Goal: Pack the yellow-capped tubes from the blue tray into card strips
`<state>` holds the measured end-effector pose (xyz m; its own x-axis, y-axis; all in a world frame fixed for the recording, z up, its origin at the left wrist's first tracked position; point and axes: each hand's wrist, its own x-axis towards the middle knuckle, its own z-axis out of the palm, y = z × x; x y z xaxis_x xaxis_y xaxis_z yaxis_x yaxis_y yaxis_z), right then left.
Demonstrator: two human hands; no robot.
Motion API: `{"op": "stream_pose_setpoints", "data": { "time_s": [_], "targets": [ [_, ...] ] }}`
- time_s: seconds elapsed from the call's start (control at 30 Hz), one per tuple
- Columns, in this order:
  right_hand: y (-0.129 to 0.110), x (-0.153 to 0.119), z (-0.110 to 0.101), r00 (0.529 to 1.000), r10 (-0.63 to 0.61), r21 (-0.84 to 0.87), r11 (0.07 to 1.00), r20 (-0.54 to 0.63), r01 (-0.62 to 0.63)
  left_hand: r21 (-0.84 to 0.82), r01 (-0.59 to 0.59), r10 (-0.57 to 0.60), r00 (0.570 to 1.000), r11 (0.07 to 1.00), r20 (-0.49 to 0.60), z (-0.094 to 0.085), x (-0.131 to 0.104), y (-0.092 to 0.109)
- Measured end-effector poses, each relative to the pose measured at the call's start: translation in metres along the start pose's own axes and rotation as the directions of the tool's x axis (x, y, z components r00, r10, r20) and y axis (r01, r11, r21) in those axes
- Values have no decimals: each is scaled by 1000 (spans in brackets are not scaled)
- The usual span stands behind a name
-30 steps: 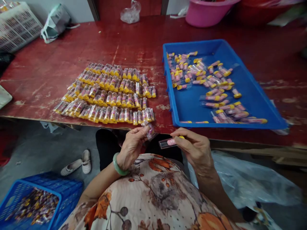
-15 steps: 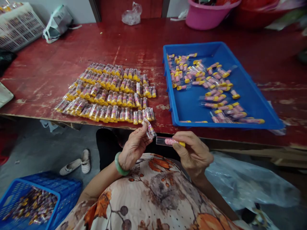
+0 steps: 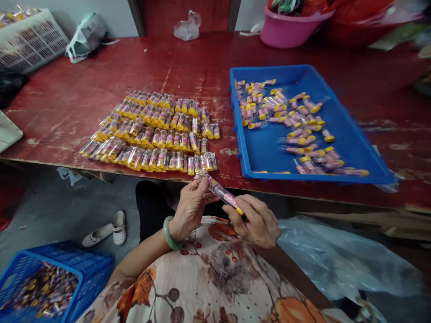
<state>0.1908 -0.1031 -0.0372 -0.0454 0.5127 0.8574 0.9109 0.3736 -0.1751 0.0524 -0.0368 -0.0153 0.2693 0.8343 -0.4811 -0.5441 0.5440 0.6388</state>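
A small clear wrapper [image 3: 202, 175] with purple print is pinched in my left hand [image 3: 191, 204], which has a green bangle at the wrist. My right hand [image 3: 253, 220] grips the yellow-capped end of a clear tube [image 3: 229, 198] with pink contents. The tube's other end meets the wrapper, and whether it is inside is too small to tell. Beyond my hands, several rows of wrapped tubes [image 3: 161, 138] with yellow ends lie on the red table [image 3: 202, 58]. To the right, a blue tray [image 3: 259, 168] holds several loose yellow-capped tubes [image 3: 296, 119].
A blue crate [image 3: 90, 269] of wrapped tubes stands on the floor at lower left, near white shoes [image 3: 119, 228]. Pink basin [image 3: 286, 29], plastic bag [image 3: 188, 27] and white basket [image 3: 33, 42] sit along the back. Clear plastic sheeting [image 3: 346, 255] hangs at lower right.
My right hand has moved left with the tube, now slanted, its far end against the wrapper. The wrapper has changed angle in my left hand. The camera view has shifted slightly.
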Motion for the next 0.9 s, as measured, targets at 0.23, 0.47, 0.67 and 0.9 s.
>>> {"op": "stream_pose_setpoints", "data": {
  "time_s": [0.23, 0.47, 0.67, 0.9],
  "targets": [
    [2, -3, 10, 991, 44, 376, 922, 130, -90, -16, -4, 5, 998, 1000, 56, -2, -2, 9],
    [6, 11, 6, 938, 257, 541, 767, 232, -344, 125, 155, -183, 950, 980, 254, -6, -8, 9],
    [12, 23, 13, 877, 364, 512, 712, 315, -480, 195, 214, -265, 920, 957, 290, -5, -14, 9],
    [13, 24, 5, 894, 302, 471, 768, 330, -433, 198, 206, -260, 915, 958, 308, -8, -10, 9]
  ]
}}
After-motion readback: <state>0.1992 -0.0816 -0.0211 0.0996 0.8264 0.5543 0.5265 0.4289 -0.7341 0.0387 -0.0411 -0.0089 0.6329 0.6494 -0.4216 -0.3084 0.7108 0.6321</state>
